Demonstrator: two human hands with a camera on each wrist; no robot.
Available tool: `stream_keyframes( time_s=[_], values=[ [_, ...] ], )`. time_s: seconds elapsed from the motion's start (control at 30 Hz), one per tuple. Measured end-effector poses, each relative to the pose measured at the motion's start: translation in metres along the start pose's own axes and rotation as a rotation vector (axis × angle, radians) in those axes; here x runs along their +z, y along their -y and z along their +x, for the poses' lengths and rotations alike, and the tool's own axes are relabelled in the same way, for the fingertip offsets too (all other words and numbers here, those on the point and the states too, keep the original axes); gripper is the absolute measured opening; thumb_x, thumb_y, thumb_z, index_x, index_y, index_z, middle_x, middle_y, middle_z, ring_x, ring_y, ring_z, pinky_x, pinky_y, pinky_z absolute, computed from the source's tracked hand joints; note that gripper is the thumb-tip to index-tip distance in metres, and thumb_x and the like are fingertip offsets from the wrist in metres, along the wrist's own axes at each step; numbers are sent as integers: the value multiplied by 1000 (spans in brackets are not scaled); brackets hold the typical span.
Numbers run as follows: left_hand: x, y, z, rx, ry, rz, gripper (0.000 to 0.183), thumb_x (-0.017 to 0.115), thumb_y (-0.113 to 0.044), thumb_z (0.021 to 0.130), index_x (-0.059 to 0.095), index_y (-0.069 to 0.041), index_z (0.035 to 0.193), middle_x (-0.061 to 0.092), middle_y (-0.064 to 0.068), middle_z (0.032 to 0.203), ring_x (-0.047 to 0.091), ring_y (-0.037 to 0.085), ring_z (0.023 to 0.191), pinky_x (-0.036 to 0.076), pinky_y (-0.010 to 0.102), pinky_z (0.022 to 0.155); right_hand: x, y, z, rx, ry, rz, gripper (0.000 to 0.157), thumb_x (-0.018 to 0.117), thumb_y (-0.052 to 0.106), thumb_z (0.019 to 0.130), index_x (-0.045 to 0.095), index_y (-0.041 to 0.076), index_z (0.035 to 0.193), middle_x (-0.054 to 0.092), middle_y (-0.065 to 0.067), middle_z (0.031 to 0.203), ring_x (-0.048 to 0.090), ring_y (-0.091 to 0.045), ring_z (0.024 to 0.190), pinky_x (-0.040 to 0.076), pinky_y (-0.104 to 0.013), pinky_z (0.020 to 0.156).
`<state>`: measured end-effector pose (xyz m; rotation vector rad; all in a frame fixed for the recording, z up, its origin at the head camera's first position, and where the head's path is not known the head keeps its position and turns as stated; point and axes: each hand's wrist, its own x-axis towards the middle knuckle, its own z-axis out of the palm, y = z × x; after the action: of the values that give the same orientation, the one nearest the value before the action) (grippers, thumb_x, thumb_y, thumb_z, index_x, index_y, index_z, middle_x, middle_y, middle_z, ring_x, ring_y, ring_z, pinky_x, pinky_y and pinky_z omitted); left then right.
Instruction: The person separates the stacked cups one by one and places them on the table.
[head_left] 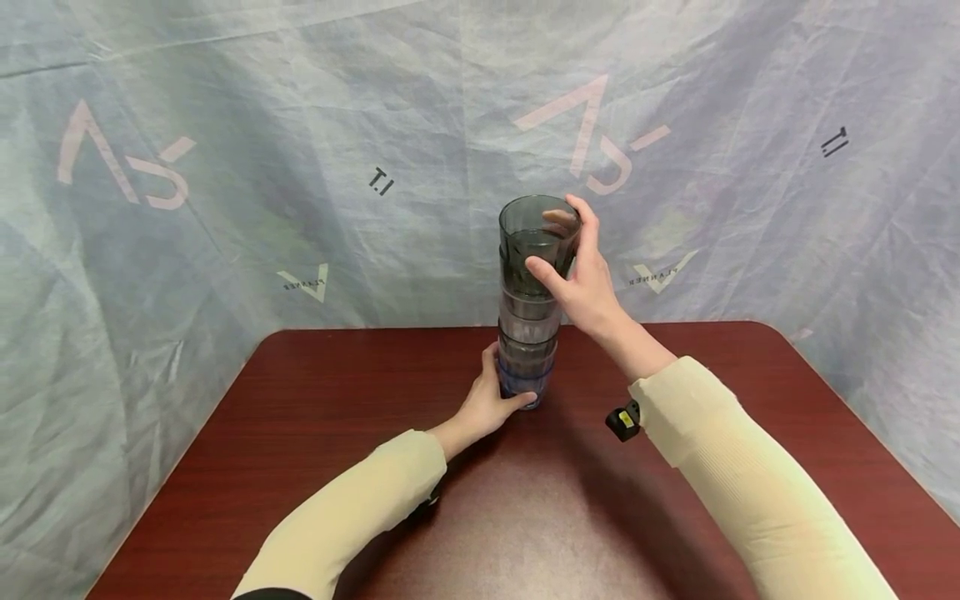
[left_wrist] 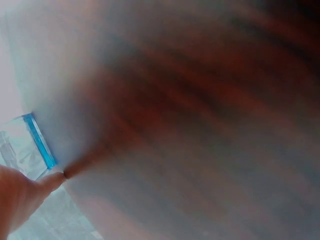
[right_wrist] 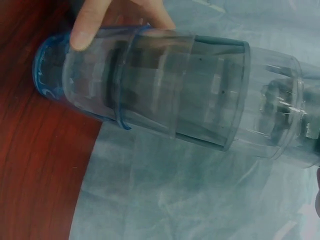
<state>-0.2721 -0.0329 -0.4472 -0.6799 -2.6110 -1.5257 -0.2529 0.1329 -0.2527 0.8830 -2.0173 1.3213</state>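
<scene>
A tall stack of nested see-through tumblers stands upright at the middle of the table. Lowest is a blue-tinted tumbler (head_left: 522, 385), which my left hand (head_left: 480, 406) grips low down, thumb in front. Grey and clear tumblers (head_left: 529, 330) fill the middle of the stack. At the top, my right hand (head_left: 591, 287) holds a dark grey tumbler (head_left: 520, 250) from the right, thumb in front and fingers round the far side. The right wrist view shows the blue tumbler (right_wrist: 90, 87) with left fingertips on it. Whether its base touches the table I cannot tell.
The dark red table (head_left: 322, 400) has rounded far corners. Behind it hangs a pale grey printed sheet (head_left: 420, 100). A small black device (head_left: 623, 422) sits at the right wrist. The left wrist view is mostly blurred.
</scene>
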Motion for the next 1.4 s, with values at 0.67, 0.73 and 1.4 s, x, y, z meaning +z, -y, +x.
stream_keyframes(
  time_s=[0.67,0.73,1.4],
  values=[
    [-1,1,1,15,2,4,92,76,-27,87,8,-13,147,43,19,142,47,29,128,38,44,102,-1,-16,20,-172,-187,134,90,62,55,89,17,-1,144,46,-22,134,48,-38,123,38,-25,80],
    [-1,1,1,7,6,4,92,75,-27,87,8,-13,148,42,19,142,46,29,128,38,44,103,-2,-12,21,-170,-195,156,93,63,57,87,17,-1,144,47,-18,135,48,-37,123,38,-26,79],
    [4,-5,-2,-15,-4,-12,93,77,-23,86,9,-14,149,41,19,143,46,29,128,38,45,102,-51,-10,-2,-201,-389,297,102,79,52,74,21,-1,140,52,-16,129,53,-29,119,38,-23,76]
  ],
)
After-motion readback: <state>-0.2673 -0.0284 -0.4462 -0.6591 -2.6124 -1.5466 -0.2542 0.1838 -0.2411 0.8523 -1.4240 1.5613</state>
